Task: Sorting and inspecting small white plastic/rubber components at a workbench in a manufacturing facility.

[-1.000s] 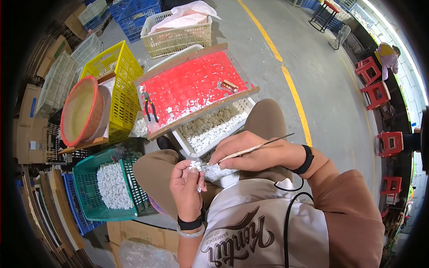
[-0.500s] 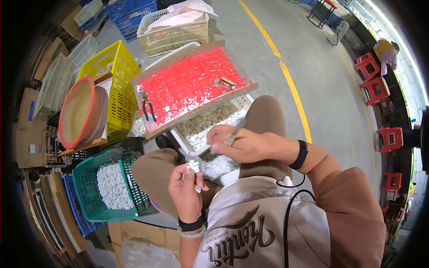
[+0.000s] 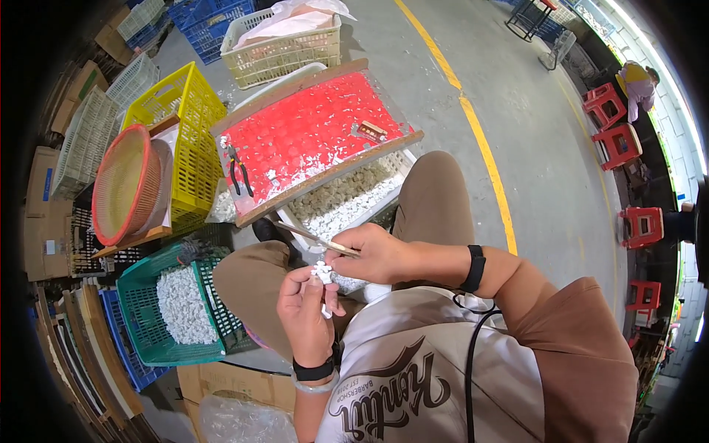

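My left hand [image 3: 303, 304] is closed, pinching a small white knobbly piece [image 3: 322, 272] between thumb and fingertips. Another white bit shows lower down between its fingers. Just beside it, my right hand [image 3: 369, 252] is wrapped round a slim knife-like tool [image 3: 316, 238], whose long thin end points up and to the left, away from the piece. The right fingertips come very close to the white piece; whether they touch it I cannot tell. Beyond both hands stands a white tub [image 3: 298, 230] holding many small white pieces, partly hidden by my right hand and a board.
A red-topped board [image 3: 303, 140] rests over the tub, with cutting pliers [image 3: 239, 173] and a small brown block [image 3: 371, 131] on it. To the left are a green basket [image 3: 140, 325] of white pieces, a yellow crate [image 3: 196, 111] and an orange-rimmed sieve [image 3: 122, 188].
My right hand has come down and left toward my left hand, and the tool has swung round to point left. My left hand stays nearly still with the white piece.
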Tool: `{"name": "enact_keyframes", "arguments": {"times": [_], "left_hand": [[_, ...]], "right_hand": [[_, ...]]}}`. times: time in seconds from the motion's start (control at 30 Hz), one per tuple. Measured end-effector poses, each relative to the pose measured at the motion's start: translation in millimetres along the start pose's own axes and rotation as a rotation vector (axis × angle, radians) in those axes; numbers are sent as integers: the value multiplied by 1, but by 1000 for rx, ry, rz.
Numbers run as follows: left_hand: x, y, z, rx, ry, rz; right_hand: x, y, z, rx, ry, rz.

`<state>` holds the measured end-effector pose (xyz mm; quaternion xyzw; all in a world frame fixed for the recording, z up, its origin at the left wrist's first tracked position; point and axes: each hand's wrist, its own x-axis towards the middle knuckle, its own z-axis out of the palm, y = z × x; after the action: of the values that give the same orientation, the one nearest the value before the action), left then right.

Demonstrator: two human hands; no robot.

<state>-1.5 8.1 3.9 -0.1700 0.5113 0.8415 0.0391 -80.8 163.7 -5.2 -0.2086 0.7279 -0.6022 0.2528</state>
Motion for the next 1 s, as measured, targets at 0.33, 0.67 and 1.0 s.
{"name": "enact_keyframes", "arguments": {"times": [0.33, 0.67, 1.0], "left_hand": [[1, 8, -1, -314, -37, -186], [13, -1, -30, -577, -172, -348], [41, -23, -47, -434, -23, -398]], "right_hand": [[4, 22, -19, -149, 2, 65], [10, 53, -62, -139, -233, 438], [127, 134, -60, -21, 27, 294]]}}
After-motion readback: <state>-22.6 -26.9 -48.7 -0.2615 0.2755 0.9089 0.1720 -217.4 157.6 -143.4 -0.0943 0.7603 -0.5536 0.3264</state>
